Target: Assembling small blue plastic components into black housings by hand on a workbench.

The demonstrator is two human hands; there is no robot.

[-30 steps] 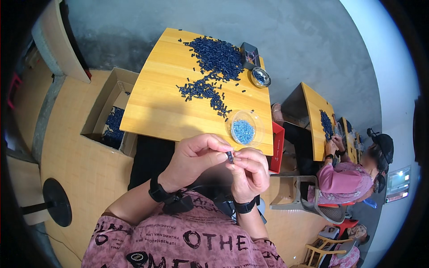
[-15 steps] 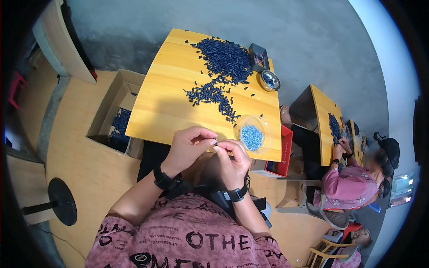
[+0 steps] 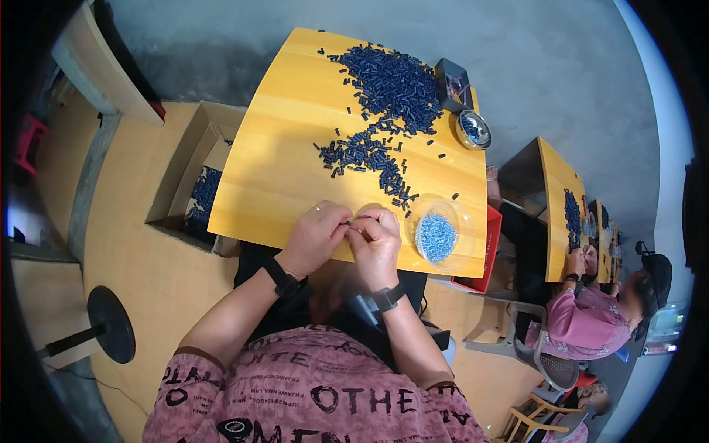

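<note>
My left hand (image 3: 316,238) and my right hand (image 3: 375,247) meet fingertip to fingertip over the front edge of the wooden table (image 3: 269,177). Both are closed in a pinch. A tiny dark piece (image 3: 348,223) shows between the fingers, mostly covered by them. Just right of my right hand stands a clear round tub (image 3: 459,249) of small pale-blue pieces (image 3: 437,238). Beyond my hands, short black tube-like pieces (image 3: 365,153) lie loose in a strip, which leads back to a larger heap (image 3: 395,85) of the same.
At the table's far right stand a black box (image 3: 453,85) and a metal bowl (image 3: 473,130) holding dark pieces. A cardboard box (image 3: 168,193) sits on the floor at left, a red box (image 3: 489,255) at right. Another person (image 3: 591,317) works at the neighbouring table.
My fingertips have come closer together, and my hands reach slightly further over the table edge. The view has shifted, so the table sits a little further right and higher at its far end.
</note>
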